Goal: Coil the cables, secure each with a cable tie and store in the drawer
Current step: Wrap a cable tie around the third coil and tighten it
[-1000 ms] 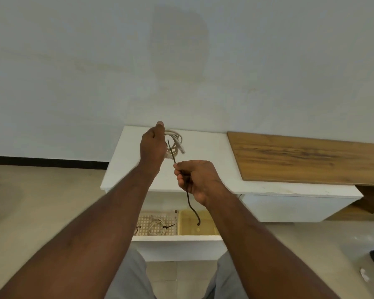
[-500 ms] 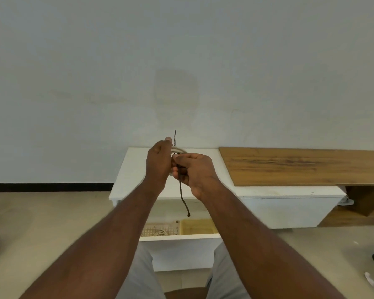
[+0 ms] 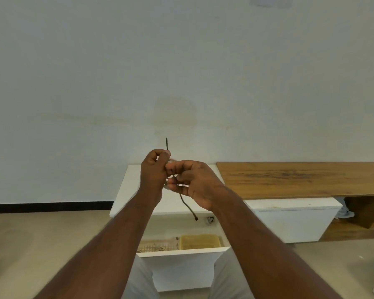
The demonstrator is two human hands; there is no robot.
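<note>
Centre frame, I'm closing my hands together: left hand gripping the cable coil, right hand now pinching the cable tie round it; cinching next.

Cable tie: black, projecting above left hand. Coiled cable: pale grey, between the hands. Cabinet top: white, behind them. Panel: brown wood-grain, beyond right hand. Drawer below: white; baskets beige and yellow.

Pale wall, beige floor, wooden top.
</note>
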